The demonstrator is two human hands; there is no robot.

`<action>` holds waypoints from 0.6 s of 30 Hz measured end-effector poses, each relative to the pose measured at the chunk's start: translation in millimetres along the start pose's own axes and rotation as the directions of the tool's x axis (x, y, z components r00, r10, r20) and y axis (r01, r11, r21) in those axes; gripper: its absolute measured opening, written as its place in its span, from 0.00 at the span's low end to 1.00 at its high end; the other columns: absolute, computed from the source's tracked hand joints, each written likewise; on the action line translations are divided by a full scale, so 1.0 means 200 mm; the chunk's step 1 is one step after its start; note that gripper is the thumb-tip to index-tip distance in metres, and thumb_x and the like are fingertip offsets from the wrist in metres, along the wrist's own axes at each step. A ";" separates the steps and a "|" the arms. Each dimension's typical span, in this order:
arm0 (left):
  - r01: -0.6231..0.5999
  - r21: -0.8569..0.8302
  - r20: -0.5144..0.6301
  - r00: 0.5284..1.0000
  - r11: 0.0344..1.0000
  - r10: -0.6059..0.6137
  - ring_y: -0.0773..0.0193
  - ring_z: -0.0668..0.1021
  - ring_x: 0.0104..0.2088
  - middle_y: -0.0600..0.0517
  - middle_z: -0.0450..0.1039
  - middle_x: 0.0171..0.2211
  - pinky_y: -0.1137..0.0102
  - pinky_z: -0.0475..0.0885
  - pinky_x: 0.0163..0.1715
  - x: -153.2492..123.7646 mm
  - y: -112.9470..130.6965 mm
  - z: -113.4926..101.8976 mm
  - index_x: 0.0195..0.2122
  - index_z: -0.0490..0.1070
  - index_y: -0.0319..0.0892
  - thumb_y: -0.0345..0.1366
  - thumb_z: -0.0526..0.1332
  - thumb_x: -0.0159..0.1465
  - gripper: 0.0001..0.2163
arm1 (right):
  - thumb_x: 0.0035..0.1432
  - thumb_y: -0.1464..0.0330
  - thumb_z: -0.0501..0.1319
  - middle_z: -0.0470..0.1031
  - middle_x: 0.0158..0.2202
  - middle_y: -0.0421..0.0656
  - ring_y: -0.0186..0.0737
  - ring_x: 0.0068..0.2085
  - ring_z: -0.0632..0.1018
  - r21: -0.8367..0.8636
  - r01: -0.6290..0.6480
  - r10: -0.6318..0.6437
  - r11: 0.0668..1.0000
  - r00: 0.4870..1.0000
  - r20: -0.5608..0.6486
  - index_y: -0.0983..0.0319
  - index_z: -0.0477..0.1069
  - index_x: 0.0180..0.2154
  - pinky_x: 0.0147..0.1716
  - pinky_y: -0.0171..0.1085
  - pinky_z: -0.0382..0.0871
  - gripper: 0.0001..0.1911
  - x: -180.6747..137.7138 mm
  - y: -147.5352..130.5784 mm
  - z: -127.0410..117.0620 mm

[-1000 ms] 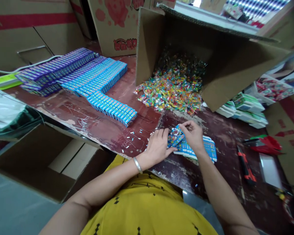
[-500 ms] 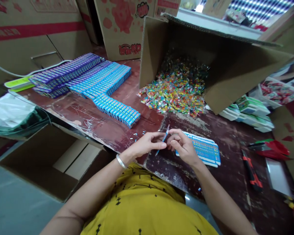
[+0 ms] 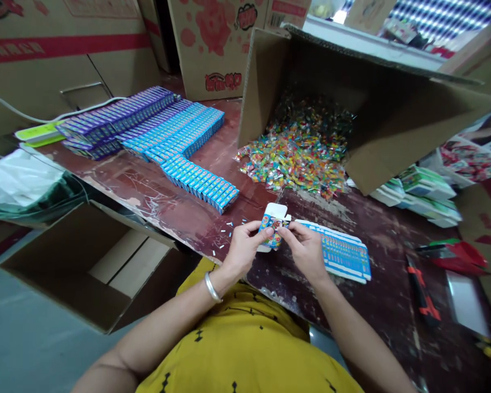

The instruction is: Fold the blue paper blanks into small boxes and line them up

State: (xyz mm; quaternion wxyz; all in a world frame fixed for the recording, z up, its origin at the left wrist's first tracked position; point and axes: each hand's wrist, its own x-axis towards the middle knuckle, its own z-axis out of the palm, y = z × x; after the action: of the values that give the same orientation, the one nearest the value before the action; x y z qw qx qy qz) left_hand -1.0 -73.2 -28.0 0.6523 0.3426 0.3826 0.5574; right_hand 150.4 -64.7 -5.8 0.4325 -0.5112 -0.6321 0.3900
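Both hands hold one small blue printed carton (image 3: 272, 224) just above the table's near edge; its white end flap stands open at the top. My left hand (image 3: 244, 248) pinches the carton's left side and my right hand (image 3: 305, 248) pinches its right side. A fanned stack of flat blue carton blanks (image 3: 343, 255) lies on the table directly right of my right hand. Farther back, a heap of small colourful wrapped candies (image 3: 298, 155) spills out of a large tipped cardboard box (image 3: 393, 109).
Rows of finished blue cartons (image 3: 202, 183) and purple ones (image 3: 110, 114) line the table's left side. An orange utility knife (image 3: 423, 292) and red scraps (image 3: 454, 254) lie at right. An open cardboard box (image 3: 85, 262) sits below the table edge at left.
My hands lifted one flat blank off the stack, turned it edge-on, and have now opened it into a box shape with its flap up.
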 end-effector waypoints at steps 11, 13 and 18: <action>-0.230 0.296 0.125 0.971 0.927 0.202 0.64 0.77 0.41 0.49 0.71 0.49 0.71 0.74 0.40 -0.05 0.08 -0.01 0.61 0.61 0.48 0.34 0.62 0.62 0.25 | 0.59 0.62 0.63 0.74 0.34 0.41 0.37 0.32 0.75 0.039 0.107 -0.093 0.994 0.961 -0.262 0.57 0.72 0.51 0.33 0.37 0.70 0.19 0.00 0.03 0.13; -0.212 0.287 0.184 0.969 0.934 0.163 0.63 0.77 0.42 0.48 0.72 0.49 0.71 0.73 0.42 -0.04 0.09 -0.03 0.59 0.63 0.45 0.34 0.61 0.63 0.22 | 0.60 0.61 0.61 0.75 0.36 0.42 0.38 0.32 0.75 0.009 0.107 -0.103 0.994 0.971 -0.215 0.56 0.71 0.52 0.33 0.38 0.71 0.18 -0.01 0.05 0.12; -0.138 0.242 0.283 0.957 0.960 0.066 0.60 0.78 0.42 0.47 0.74 0.45 0.68 0.73 0.43 -0.02 0.09 -0.08 0.50 0.67 0.40 0.33 0.61 0.62 0.15 | 0.61 0.62 0.60 0.75 0.34 0.42 0.41 0.33 0.75 -0.137 0.158 -0.178 0.978 0.974 -0.144 0.55 0.74 0.42 0.36 0.41 0.70 0.08 -0.01 0.07 0.07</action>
State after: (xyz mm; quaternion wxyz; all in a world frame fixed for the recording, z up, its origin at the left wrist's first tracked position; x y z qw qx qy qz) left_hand -23.4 -74.7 -18.9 0.6185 0.5178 0.3404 0.4832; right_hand 141.5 -65.2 -23.9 0.4792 -0.5105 -0.6606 0.2709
